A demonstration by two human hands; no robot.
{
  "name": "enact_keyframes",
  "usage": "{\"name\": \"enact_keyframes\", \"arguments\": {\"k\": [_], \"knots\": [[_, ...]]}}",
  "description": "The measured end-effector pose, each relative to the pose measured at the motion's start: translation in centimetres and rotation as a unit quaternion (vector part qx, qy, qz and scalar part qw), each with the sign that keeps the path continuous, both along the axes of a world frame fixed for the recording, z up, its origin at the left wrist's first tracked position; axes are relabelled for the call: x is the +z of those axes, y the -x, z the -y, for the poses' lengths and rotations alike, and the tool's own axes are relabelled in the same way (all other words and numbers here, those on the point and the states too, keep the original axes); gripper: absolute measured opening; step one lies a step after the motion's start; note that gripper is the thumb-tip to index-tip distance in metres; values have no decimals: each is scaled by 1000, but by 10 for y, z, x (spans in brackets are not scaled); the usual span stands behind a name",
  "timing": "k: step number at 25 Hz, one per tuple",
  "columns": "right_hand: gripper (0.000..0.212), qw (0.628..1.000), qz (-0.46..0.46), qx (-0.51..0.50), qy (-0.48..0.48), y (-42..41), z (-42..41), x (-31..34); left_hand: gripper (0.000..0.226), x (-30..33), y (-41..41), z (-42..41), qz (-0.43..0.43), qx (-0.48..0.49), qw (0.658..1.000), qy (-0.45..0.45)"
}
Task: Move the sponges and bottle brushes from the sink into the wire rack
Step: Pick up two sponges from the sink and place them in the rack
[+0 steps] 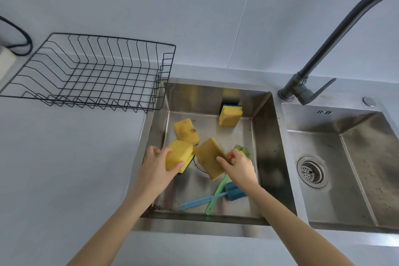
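Each of my hands, left [155, 165] and right [241, 167], has its grip clamped on one of four yellow sponges [179, 155] [209, 157] [186, 131] [230, 115], with two bottle brushes [216, 195] [218, 189] crossed in the sink [267, 136].

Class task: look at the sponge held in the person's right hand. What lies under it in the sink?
Under the sponge in the right hand, part of the drain rim shows, and the green bottle brush handle emerges below. The rest of the drain and the brush's middle are covered.

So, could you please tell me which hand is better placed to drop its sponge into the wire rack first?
Left. The left hand grips a sponge nearest the wire rack; the right hand is farther away.
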State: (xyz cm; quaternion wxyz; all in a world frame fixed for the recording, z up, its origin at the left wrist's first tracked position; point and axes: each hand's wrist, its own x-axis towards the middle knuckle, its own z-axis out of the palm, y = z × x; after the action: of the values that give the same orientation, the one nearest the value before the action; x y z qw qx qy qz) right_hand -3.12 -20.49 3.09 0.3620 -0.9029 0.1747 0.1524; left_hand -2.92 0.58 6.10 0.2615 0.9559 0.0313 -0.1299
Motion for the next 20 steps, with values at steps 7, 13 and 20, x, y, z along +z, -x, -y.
{"name": "enact_keyframes", "arguments": {"k": [7, 13, 20], "knots": [[24, 992, 32, -69, -98, 1, -17, 22, 63, 15, 8, -14, 64, -3, 997, 40], [25, 977, 71, -126, -157, -2, -32, 35, 58, 26, -1, -35, 146, -30, 986, 69], [21, 950, 124, -168, -231, -18, -57, 62, 61, 43, -17, -65, 224, -54, 966, 120]]}}
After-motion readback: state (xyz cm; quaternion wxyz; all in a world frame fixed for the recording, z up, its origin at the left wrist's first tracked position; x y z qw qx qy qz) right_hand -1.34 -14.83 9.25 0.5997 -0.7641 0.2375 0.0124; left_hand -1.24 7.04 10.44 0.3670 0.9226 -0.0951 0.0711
